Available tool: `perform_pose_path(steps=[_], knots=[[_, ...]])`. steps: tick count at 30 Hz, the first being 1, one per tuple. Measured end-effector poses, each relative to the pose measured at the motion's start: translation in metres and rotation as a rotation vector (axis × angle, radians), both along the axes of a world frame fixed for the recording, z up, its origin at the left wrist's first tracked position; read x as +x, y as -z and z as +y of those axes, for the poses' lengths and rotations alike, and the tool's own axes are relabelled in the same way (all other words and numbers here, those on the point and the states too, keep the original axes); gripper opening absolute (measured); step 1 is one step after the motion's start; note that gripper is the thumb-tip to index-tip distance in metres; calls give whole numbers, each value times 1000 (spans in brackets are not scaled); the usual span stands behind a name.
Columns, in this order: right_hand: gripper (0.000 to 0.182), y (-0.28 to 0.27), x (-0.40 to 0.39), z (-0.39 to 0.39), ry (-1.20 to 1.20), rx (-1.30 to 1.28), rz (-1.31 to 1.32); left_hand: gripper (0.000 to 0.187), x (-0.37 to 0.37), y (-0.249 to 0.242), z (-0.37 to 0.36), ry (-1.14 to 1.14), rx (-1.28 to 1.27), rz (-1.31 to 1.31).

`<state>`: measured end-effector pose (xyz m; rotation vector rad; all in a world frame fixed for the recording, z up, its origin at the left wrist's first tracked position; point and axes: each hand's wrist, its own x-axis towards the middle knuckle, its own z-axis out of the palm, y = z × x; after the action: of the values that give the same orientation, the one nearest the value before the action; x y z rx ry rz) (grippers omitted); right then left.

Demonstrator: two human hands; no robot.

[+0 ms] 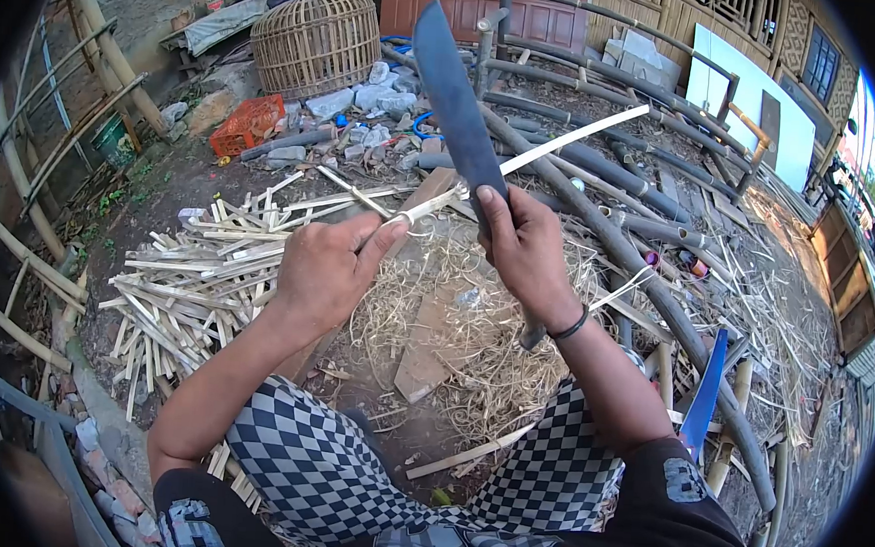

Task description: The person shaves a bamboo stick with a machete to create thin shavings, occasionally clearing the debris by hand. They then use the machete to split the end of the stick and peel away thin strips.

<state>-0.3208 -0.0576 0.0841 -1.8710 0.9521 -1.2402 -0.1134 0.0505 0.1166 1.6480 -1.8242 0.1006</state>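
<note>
My left hand (326, 267) is closed around the near end of a pale bamboo strip (578, 138), which slants up and away to the right. My right hand (524, 247) grips a machete (456, 99) with its thumb pressed against the base of the dark, wide blade. The blade points up and crosses the strip in this view, while the handle's butt shows below my palm. Curled bamboo shavings (491, 377) cover the ground between my knees, around a flat wooden board (422, 358). To the left lies a heap of cut bamboo strips (197, 279).
A blue-bladed saw (706, 390) leans beside my right knee, near a long bamboo pole (657, 292). Farther off are a woven bamboo cage (316, 40), an orange crate (249, 125) and rubble (363, 103). A bamboo frame (620, 79) stands at the back right.
</note>
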Motion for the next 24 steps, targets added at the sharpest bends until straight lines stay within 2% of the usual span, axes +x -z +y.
perform_pose_path(steps=[4, 8, 10, 14, 16, 19, 24], knots=[[41, -20, -12, -9, 52, 36, -326, 49, 0, -3, -3, -9, 1, -24], [32, 5, 16, 17, -29, -175, 7, 50, -5, 3, -7, 20, -90, -44], [36, -3, 15, 25, -65, -109, -9, 51, -3, 1, -11, 42, -133, -54], [39, -17, -7, 2, 75, 12, -156, 52, 0, -2, -8, -13, -45, -16], [41, -17, -14, -5, 65, 49, -236, 53, 3, -2, -4, -23, -29, -6], [42, -14, -19, -6, 42, 44, -216, 52, 7, 0, -5, -21, 4, -8], [36, -18, -24, -3, -67, 192, -251, 45, 5, 2, -4, 110, 130, 201]])
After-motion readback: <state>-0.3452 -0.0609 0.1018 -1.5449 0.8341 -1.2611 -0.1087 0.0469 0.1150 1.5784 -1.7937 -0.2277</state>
